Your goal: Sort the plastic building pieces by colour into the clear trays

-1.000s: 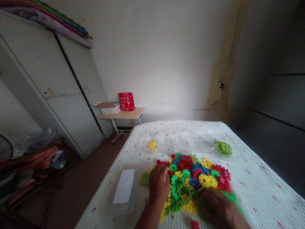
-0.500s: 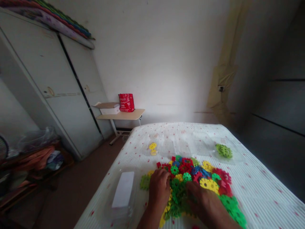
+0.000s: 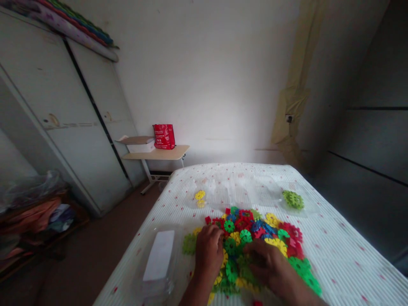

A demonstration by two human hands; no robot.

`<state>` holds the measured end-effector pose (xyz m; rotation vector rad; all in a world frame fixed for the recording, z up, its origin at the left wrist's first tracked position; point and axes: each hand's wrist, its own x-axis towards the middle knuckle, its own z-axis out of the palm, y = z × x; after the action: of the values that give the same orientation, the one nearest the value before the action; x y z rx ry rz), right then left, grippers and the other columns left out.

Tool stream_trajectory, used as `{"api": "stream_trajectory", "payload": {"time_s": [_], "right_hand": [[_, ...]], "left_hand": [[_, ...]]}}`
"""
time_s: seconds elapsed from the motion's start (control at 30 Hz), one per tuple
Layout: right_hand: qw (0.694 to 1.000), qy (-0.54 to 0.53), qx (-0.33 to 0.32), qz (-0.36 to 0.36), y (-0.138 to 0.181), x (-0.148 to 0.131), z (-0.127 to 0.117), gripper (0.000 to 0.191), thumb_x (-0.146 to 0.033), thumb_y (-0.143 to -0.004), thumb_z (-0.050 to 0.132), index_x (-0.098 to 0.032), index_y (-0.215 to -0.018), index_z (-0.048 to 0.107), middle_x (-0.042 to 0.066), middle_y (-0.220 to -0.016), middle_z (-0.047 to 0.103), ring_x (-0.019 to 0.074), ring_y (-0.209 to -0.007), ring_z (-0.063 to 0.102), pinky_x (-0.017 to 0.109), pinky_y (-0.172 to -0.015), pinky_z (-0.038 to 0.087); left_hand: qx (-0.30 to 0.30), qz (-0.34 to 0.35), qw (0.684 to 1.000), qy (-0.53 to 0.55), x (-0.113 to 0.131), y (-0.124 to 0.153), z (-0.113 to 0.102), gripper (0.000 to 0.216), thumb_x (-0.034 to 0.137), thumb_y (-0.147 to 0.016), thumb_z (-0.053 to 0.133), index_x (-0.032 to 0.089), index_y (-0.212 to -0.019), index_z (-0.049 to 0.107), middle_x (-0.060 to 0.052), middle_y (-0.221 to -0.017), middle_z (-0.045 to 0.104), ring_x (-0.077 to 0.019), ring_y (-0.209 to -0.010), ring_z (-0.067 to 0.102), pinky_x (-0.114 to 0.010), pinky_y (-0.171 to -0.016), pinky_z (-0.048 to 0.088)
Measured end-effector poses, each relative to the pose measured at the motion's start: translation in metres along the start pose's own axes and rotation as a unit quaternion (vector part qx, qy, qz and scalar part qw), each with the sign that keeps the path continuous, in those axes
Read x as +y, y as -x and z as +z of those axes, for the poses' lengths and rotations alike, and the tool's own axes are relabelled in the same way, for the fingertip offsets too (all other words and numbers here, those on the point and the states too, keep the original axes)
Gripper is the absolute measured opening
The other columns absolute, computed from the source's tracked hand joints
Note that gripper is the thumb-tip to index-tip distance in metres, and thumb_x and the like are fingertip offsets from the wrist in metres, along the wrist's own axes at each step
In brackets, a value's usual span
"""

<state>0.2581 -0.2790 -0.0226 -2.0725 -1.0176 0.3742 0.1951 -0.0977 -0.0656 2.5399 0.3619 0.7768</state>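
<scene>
A loose heap of plastic notched building pieces [image 3: 245,236], round and square, in red, blue, green and yellow, lies on the table before me. My left hand [image 3: 208,246] is at the heap's left side, fingers curled downward; their tips, and anything in them, are hidden. At the heap's near middle, my right hand [image 3: 267,261] has its fingers bent around a blurred light green notched piece [image 3: 247,267]. Beyond the heap stands a clear compartment tray [image 3: 219,197], with yellow discs [image 3: 199,195] at its left end and light green pieces [image 3: 292,199] at its right.
A clear plastic lid or box [image 3: 172,272] with a white paper [image 3: 159,255] lies left of my left hand. More light green pieces [image 3: 189,244] lie beside that hand. Farther back, a small desk [image 3: 178,152] holds a red bag [image 3: 164,137] and a white box [image 3: 140,145].
The whole view has shifted slightly, so things appear a little farther left. My right hand has moved slightly among the near pieces, uncovering some green ones. My left hand stays at the heap's left side.
</scene>
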Motion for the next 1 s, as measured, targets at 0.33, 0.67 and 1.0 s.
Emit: {"api": "stream_trajectory", "payload": {"time_s": [0.33,0.67,1.0], "right_hand": [[0.931,-0.093,0.341,0.097,-0.015,0.068,-0.123,0.042,-0.048,-0.063,0.061,-0.013,-0.086,0.064,0.005,-0.062,0.063,0.0125,-0.046,0.050,0.023,-0.041,0.038],[0.860,0.214,0.428,0.174,-0.061,0.129,-0.184,0.046,-0.049,-0.069,0.051,-0.012,-0.093,0.065,0.012,-0.085,0.068,0.0203,-0.062,0.060,0.031,-0.056,0.043],[0.797,0.270,0.466,0.274,0.010,0.183,-0.154,0.038,-0.040,-0.078,0.042,-0.016,-0.091,0.068,0.016,-0.094,0.064,0.0231,-0.063,0.058,0.031,-0.049,0.036]], "left_hand": [[0.005,0.011,1.000,0.014,-0.002,-0.001,0.002,0.026,0.005,-0.075,0.043,0.021,-0.078,0.063,-0.003,-0.084,0.060,-0.0175,-0.084,0.054,-0.033,-0.075,0.044],[0.006,0.007,1.000,0.019,0.001,-0.001,-0.001,0.026,0.005,-0.074,0.042,0.020,-0.077,0.063,-0.004,-0.084,0.061,-0.0182,-0.084,0.055,-0.034,-0.076,0.044],[0.027,0.105,0.994,-0.007,0.041,0.004,-0.010,0.021,0.013,-0.078,0.045,0.022,-0.087,0.063,-0.004,-0.086,0.064,-0.0193,-0.085,0.054,-0.038,-0.079,0.040]]}}
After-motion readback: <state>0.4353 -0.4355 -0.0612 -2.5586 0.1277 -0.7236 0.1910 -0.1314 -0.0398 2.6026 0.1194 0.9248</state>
